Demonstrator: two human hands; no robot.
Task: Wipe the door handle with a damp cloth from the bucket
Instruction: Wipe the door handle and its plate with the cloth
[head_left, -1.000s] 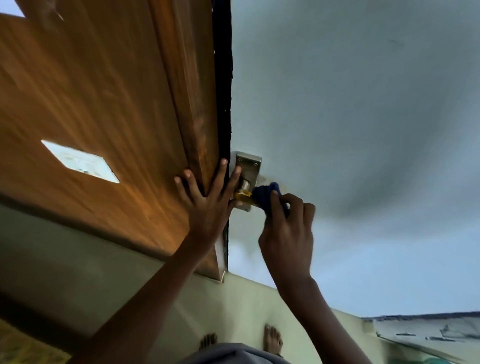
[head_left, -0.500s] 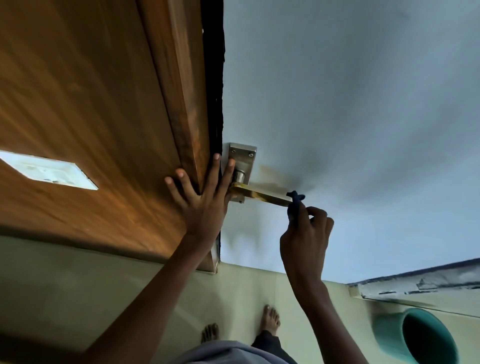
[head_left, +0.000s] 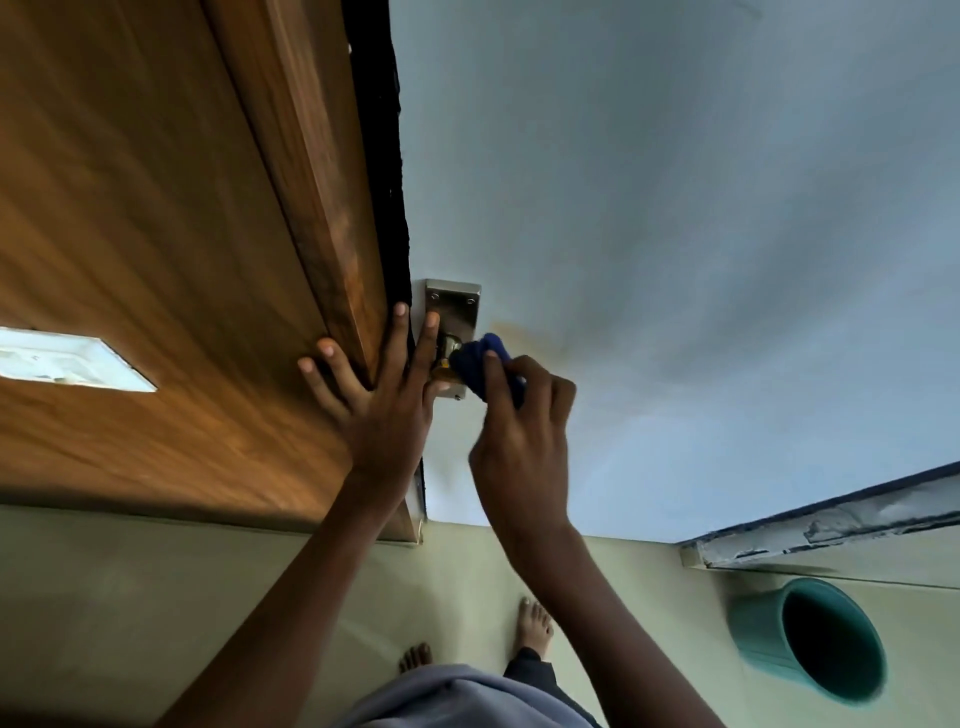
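Observation:
The door handle (head_left: 448, 349) is brass on a silver plate (head_left: 457, 306), fixed to the pale blue door face. Most of its lever is hidden under a dark blue cloth (head_left: 480, 366). My right hand (head_left: 519, 436) is shut on that cloth and presses it against the handle close to the plate. My left hand (head_left: 379, 395) lies flat with fingers spread over the wooden door edge (head_left: 322, 208), fingertips touching the plate. A teal bucket (head_left: 810, 639) stands on the floor at the lower right.
A wooden panel (head_left: 130, 260) with a white switch plate (head_left: 67, 364) fills the left. A worn ledge (head_left: 831, 525) runs along the wall above the bucket. My bare feet (head_left: 535, 623) stand on the pale green floor (head_left: 130, 597).
My right hand slid the cloth from the handle's base out to the lever's tip, then back to the base by the plate. My left hand stayed on the door edge. The view dropped, showing the bucket.

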